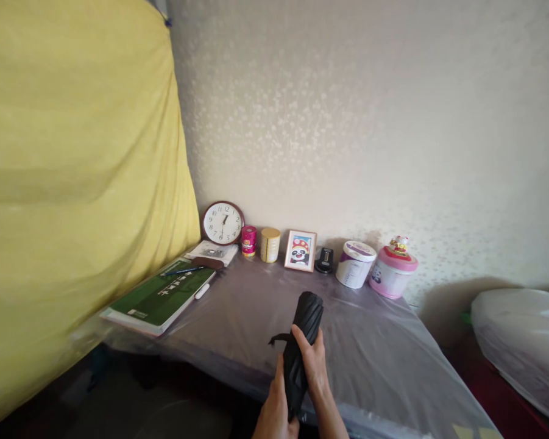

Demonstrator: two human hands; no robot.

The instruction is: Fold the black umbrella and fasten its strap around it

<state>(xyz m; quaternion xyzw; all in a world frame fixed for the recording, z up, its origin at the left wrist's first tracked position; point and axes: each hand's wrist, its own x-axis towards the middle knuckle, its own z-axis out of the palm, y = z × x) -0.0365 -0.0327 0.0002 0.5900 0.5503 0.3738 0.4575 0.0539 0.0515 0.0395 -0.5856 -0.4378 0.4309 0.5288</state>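
A black folded umbrella (304, 329) is held upright-tilted over the near edge of a table covered in clear plastic (375, 347). My right hand (314, 363) is wrapped round the umbrella's middle, thumb across its front. My left hand (274, 408) grips its lower end near the bottom of the view. A short black strap sticks out from the umbrella's left side.
Along the wall stand a round clock (222, 222), a pink tin (248, 240), a yellow tin (270, 244), a panda picture frame (300, 250), a white tub (355, 263) and a pink jar (392, 271). A green book (161, 296) lies left. Yellow cloth (73, 183) hangs at left.
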